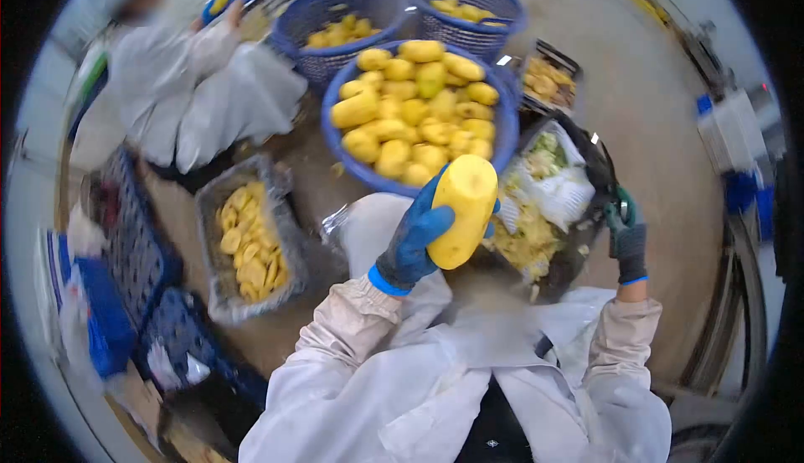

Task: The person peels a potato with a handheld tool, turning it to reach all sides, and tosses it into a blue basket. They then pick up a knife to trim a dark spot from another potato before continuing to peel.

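My left hand (410, 241), in a blue glove, is wrapped round a large, oblong, peeled yellow fruit (466, 212) with blunt ends. The fruit is held tilted above my lap. At the right, my right hand (626, 232), in a dark green and grey glove, is closed beside the rim of a black bag (596, 157). A small shiny piece shows at its fingers, but I cannot make out what it is. Just beyond the held fruit stands a round blue basin (335, 140) heaped with similar peeled yellow fruits (414, 111).
Pale peelings (528, 220) fill the black bag. A lined crate (211, 283) of yellow slices stands left. Two blue baskets (306, 65) and a small black crate (557, 52) are behind. Another person (180, 86) sits at upper left. Dark blue crates (134, 237) line the left side.
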The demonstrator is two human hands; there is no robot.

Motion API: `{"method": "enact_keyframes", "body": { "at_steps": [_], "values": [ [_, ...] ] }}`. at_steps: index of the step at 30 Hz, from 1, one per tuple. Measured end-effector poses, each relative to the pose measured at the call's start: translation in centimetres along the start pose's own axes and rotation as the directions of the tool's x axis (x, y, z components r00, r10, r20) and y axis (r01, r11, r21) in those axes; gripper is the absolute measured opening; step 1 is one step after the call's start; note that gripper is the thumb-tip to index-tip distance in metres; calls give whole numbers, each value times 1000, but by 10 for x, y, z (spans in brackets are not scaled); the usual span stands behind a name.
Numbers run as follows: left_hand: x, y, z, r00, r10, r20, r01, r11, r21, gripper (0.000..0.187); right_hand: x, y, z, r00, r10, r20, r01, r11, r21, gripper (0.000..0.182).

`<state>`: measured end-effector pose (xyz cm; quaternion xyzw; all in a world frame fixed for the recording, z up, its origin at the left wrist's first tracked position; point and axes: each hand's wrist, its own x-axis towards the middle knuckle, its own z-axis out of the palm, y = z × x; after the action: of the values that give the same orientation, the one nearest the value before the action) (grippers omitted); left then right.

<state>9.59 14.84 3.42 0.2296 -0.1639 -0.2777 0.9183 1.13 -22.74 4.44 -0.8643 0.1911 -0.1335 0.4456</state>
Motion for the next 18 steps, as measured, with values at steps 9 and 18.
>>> {"method": "enact_keyframes", "body": {
  "at_steps": [9, 18],
  "values": [
    [65, -79, 45, 978, -201, 63, 196, 978, 70, 84, -26, 59, -39, 954, -144, -262, 49, 939, -340, 38],
    [82, -145, 10, 933, -326, -152, 345, 931, 121, 71, 3, 96, -55, 957, -178, -228, 170, 984, -58, 36]
  ]
}}
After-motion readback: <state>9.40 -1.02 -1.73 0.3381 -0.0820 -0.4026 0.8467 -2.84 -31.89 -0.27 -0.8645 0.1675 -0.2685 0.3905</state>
